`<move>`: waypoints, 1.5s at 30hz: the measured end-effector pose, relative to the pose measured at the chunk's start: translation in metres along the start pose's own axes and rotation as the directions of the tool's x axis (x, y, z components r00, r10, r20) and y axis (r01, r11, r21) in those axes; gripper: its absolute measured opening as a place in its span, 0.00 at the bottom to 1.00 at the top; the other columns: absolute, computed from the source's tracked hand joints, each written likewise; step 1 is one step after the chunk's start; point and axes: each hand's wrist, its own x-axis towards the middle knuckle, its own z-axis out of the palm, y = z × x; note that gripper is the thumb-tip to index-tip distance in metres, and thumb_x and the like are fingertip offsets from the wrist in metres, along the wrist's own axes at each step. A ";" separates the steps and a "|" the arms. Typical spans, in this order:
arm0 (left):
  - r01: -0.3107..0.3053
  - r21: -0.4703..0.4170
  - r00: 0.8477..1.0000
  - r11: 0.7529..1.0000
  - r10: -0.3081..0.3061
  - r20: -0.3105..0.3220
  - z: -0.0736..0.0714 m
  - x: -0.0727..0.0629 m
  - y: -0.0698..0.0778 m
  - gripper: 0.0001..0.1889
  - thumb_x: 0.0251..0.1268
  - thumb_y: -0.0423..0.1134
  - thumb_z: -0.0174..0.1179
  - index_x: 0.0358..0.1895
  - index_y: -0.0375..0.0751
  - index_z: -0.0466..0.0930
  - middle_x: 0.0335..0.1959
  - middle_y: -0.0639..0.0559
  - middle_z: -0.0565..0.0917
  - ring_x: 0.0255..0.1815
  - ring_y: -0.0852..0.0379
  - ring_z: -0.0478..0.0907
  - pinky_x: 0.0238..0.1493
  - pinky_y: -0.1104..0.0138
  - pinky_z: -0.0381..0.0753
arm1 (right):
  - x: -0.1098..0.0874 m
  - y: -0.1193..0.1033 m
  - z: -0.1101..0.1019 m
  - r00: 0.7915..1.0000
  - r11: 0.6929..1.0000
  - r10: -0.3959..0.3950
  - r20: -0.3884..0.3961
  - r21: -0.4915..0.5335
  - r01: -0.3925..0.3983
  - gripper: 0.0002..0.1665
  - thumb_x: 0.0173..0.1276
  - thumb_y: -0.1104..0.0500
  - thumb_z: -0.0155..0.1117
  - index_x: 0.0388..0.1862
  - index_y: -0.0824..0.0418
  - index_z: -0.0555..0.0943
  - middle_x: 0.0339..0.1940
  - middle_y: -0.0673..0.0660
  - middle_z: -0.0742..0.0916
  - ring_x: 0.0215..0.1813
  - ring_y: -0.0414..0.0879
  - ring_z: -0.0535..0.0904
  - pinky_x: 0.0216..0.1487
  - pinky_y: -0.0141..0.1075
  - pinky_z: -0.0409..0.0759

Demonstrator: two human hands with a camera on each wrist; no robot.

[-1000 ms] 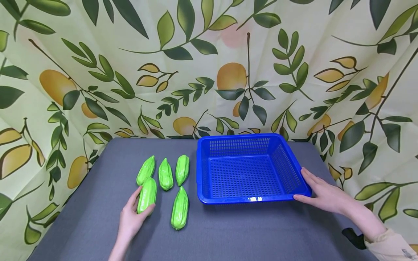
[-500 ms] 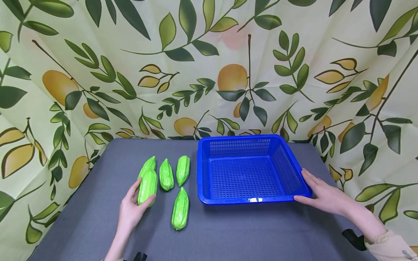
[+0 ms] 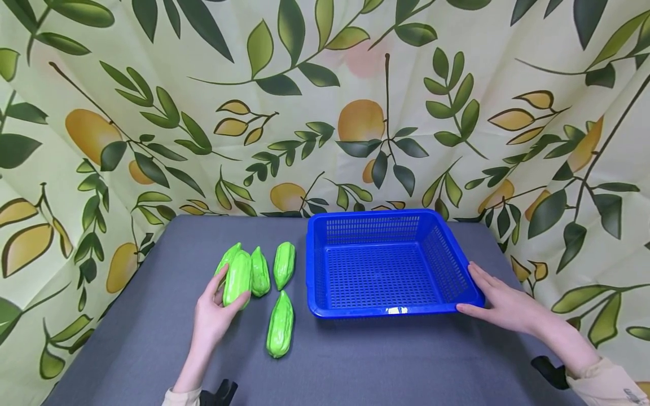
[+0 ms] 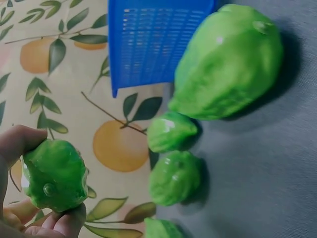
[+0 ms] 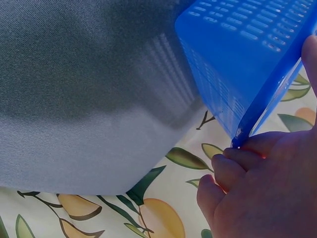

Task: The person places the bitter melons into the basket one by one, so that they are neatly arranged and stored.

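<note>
My left hand (image 3: 212,316) holds a bright green, ridged bitter melon (image 3: 237,279) between thumb and fingers. In the left wrist view the held melon (image 4: 55,174) shows its stubby end, raised off the table. Behind it, partly hidden, lies another bitter melon (image 3: 227,258). To its right are a melon with its tip pointing away (image 3: 260,275), a far melon (image 3: 284,265) and a nearer melon (image 3: 280,327). My right hand (image 3: 508,304) grips the front right corner of the blue perforated basket (image 3: 378,309), thumb on the front rim and fingers along the side.
A grey cloth-covered table (image 3: 386,361) lies under everything. Patterned fabric (image 3: 315,101) with leaves and fruit hangs behind and at the sides. The basket stands right of the melons, with nothing inside it.
My left hand has lifted the bitter melon from the table, first away from me, then to the right, past the melon behind it. My right hand and the basket have stayed in place.
</note>
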 end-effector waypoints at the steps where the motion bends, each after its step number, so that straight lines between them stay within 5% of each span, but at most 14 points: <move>1: -0.006 -0.005 1.000 1.000 0.006 -0.003 0.000 0.001 0.002 0.39 0.54 0.30 0.67 0.71 0.41 0.61 0.70 0.38 0.65 0.65 0.46 0.69 0.42 0.90 0.70 | 0.000 0.000 0.000 1.000 1.000 -0.001 -0.002 0.000 0.001 0.60 0.61 0.31 0.58 0.74 0.71 0.49 0.72 0.75 0.59 0.67 0.76 0.60 0.54 0.68 0.68; 7: -0.053 -0.052 0.998 0.997 0.052 -0.023 0.003 0.009 0.011 0.38 0.54 0.28 0.67 0.70 0.40 0.61 0.70 0.41 0.65 0.65 0.45 0.69 0.42 0.89 0.72 | 0.000 0.001 0.001 1.000 1.000 -0.005 -0.002 0.002 0.005 0.60 0.61 0.31 0.58 0.74 0.71 0.49 0.72 0.75 0.59 0.67 0.76 0.59 0.55 0.69 0.67; 20: -0.107 -0.092 0.993 0.990 0.110 0.035 0.017 0.024 0.036 0.39 0.55 0.31 0.67 0.71 0.44 0.60 0.70 0.44 0.66 0.66 0.47 0.70 0.43 0.87 0.74 | 0.001 0.000 0.000 1.000 1.000 0.005 0.000 0.002 -0.005 0.61 0.61 0.31 0.57 0.74 0.72 0.49 0.72 0.76 0.58 0.67 0.76 0.59 0.55 0.69 0.67; 28: -0.101 -0.092 0.993 0.991 0.106 0.051 0.023 0.029 0.047 0.39 0.55 0.31 0.67 0.71 0.45 0.61 0.70 0.45 0.66 0.66 0.47 0.70 0.41 0.86 0.75 | 0.001 0.000 0.000 1.000 1.000 0.005 0.003 0.006 -0.005 0.61 0.60 0.31 0.57 0.74 0.71 0.49 0.72 0.76 0.58 0.67 0.76 0.59 0.55 0.68 0.67; 45: -0.197 -0.207 0.970 0.958 0.222 0.103 0.044 0.040 0.075 0.39 0.55 0.29 0.66 0.71 0.41 0.60 0.70 0.45 0.67 0.66 0.49 0.71 0.45 0.83 0.76 | 0.000 0.001 0.001 1.000 1.000 0.010 0.009 0.011 -0.010 0.61 0.60 0.30 0.57 0.75 0.70 0.48 0.73 0.75 0.58 0.68 0.75 0.58 0.55 0.68 0.67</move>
